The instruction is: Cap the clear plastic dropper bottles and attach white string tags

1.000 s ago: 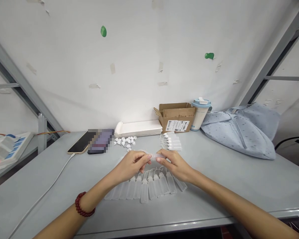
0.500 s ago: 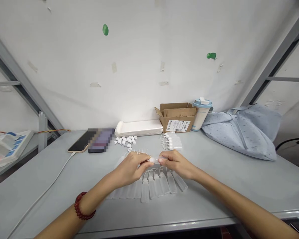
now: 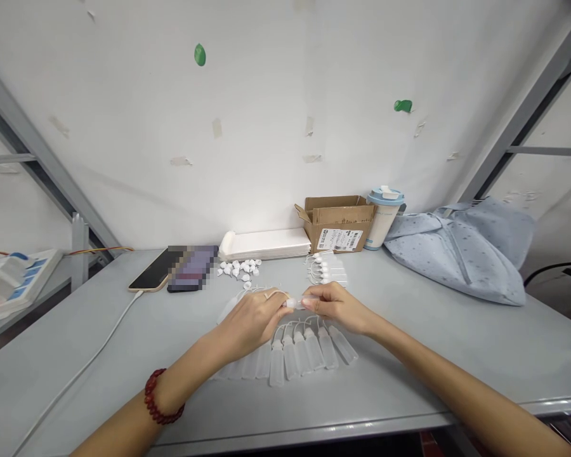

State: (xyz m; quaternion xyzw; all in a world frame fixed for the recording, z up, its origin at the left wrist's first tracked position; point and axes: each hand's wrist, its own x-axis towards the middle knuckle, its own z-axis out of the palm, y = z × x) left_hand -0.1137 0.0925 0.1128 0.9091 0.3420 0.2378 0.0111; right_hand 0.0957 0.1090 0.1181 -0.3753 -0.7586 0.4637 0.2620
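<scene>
My left hand (image 3: pixel 254 317) and my right hand (image 3: pixel 335 306) meet over the grey table (image 3: pixel 433 355), both pinching a small clear plastic bottle with a white cap (image 3: pixel 292 304) between their fingertips. Just below them lies a row of several clear bottles (image 3: pixel 295 352) with white caps and tethers. A second short stack of capped bottles (image 3: pixel 327 271) lies beyond my right hand. A pile of loose white caps (image 3: pixel 239 269) sits beyond my left hand. A red bead bracelet (image 3: pixel 157 397) is on my left wrist.
Two phones (image 3: pixel 174 270) lie at the back left, one on a white cable (image 3: pixel 76 374). White trays (image 3: pixel 265 244), a cardboard box (image 3: pixel 339 222), a blue-lidded cup (image 3: pixel 380 216) and a light blue cloth bag (image 3: pixel 461 247) line the wall. A white and blue device (image 3: pixel 7 279) sits far left.
Both hands have drawn closer together around the small bottle and lowered slightly; the visible length of bottle between the fingertips has shrunk.
</scene>
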